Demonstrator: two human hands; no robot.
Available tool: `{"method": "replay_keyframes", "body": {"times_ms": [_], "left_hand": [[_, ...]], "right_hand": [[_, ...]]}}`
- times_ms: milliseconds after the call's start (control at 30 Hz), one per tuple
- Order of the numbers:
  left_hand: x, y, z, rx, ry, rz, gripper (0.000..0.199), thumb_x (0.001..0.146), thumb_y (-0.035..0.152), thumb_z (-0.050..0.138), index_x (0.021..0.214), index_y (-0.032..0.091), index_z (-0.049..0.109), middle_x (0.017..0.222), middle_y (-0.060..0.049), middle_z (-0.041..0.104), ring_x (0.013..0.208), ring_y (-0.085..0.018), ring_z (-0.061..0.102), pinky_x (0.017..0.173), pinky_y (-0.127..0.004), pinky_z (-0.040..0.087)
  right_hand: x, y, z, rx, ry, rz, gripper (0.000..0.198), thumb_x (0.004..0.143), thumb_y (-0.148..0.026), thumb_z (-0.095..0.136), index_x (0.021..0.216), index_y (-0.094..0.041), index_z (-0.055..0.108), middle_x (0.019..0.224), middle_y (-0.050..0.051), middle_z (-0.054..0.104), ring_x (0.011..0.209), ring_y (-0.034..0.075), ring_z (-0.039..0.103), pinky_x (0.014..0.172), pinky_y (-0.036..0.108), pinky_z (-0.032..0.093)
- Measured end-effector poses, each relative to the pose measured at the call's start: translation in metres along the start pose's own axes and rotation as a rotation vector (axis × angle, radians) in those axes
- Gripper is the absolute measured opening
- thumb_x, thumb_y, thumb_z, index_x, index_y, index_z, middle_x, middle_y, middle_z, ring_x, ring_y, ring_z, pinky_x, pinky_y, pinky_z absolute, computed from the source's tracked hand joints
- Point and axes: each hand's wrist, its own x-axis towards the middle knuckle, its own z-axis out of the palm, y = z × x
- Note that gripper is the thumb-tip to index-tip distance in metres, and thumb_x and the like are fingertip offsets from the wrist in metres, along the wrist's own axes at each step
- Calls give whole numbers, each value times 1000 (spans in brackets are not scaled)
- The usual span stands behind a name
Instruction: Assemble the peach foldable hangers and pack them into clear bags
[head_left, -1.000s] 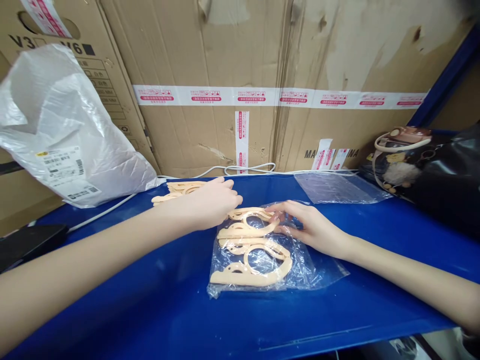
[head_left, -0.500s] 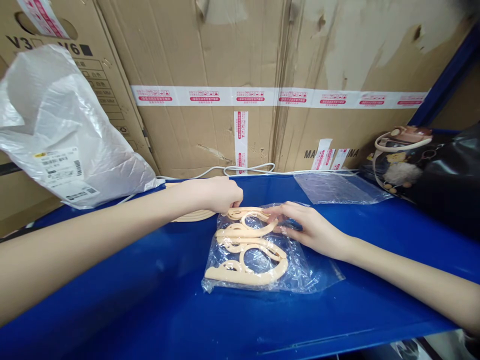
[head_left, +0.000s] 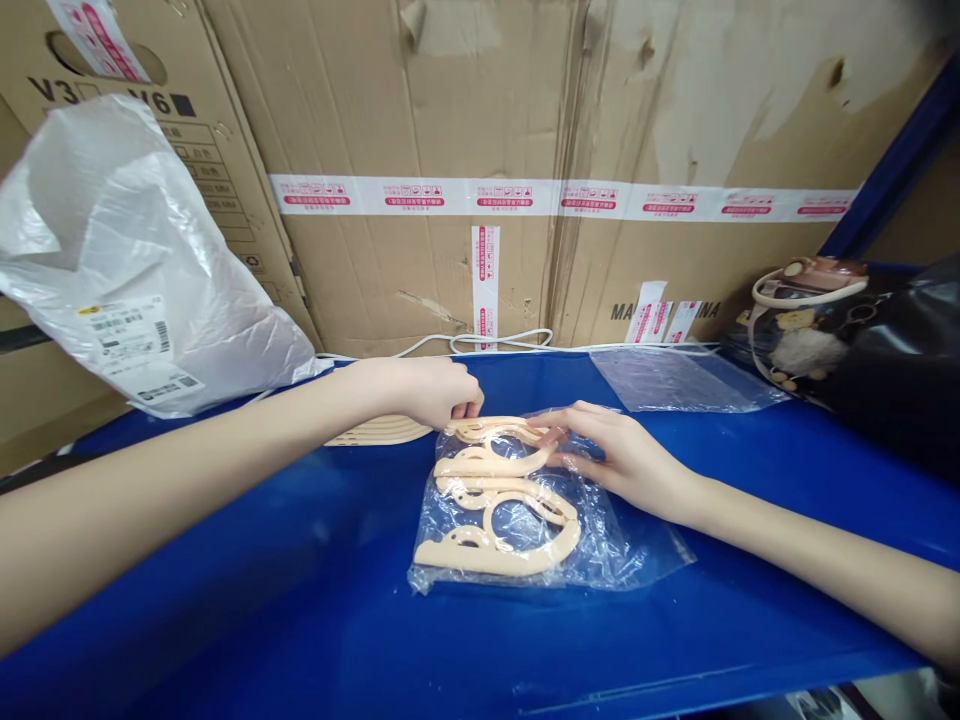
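Observation:
Several beige folding hangers (head_left: 499,560) lie folded, one above another, in a clear plastic bag (head_left: 600,545). My left hand (head_left: 435,395) is closed at the bag's upper left corner, fingertips pointing down beside the end of the top hanger; what they pinch is hidden. From the right, my right hand (head_left: 626,455) has its fingers and thumb around the curved end of an upper hanger, against the bag film. Behind my left wrist, partly covered by it, rests a flat stack of beige curved pieces (head_left: 375,432).
The blue tabletop (head_left: 300,600) carries a flat clear bag (head_left: 682,378) at the back right. A white mailing bag (head_left: 142,270) leans at the left. Cardboard boxes (head_left: 427,270) stand behind a white cable (head_left: 517,338). A cup with a handle (head_left: 810,290) and black bag (head_left: 911,340) sit right.
The view has shifted slightly. My left hand has moved a little left and down, its fingers still curled; my right hand keeps its place at the hangers' right ends.

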Motion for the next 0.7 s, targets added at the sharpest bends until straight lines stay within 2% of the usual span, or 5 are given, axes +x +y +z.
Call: {"method": "replay_keyframes", "body": {"times_ms": [233,333,467,567,700], "left_hand": [[-3,1,3,20,56,-3,30,71,5,51,89,22,68,81,-2,70,77,-18,59,61,-26,36],[-7,16,1,182,81,-43,23,75,5,52,83,19,69,82,-7,69,79,-21,57,62,-29,34],[-8,35,3,373,98,-38,21,70,-1,58,80,14,67,85,-10,70,90,-24,54,74,-32,32],[-5,38,6,418,111,-11,18,72,0,61,81,14,66,88,-10,70,90,-24,53,75,-33,31],[1,32,11,467,135,15,19,76,-1,60,75,17,65,85,-9,70,89,-23,52,74,-32,30]], "right_hand": [[1,0,0,-6,9,-5,31,93,-26,54,124,-24,54,113,5,66,97,19,61,82,36,50],[2,-1,0,-12,12,-12,29,93,-25,52,122,-24,55,113,6,67,97,19,62,84,37,50],[-1,-3,0,5,10,-23,30,94,-23,51,124,-25,53,118,6,64,103,19,60,88,37,49],[-3,-3,0,9,19,11,34,93,-25,53,127,-25,50,119,6,60,98,18,60,81,33,50],[-4,-2,1,-38,35,62,38,92,-32,56,128,-25,48,108,5,62,86,17,61,73,31,51]]}}
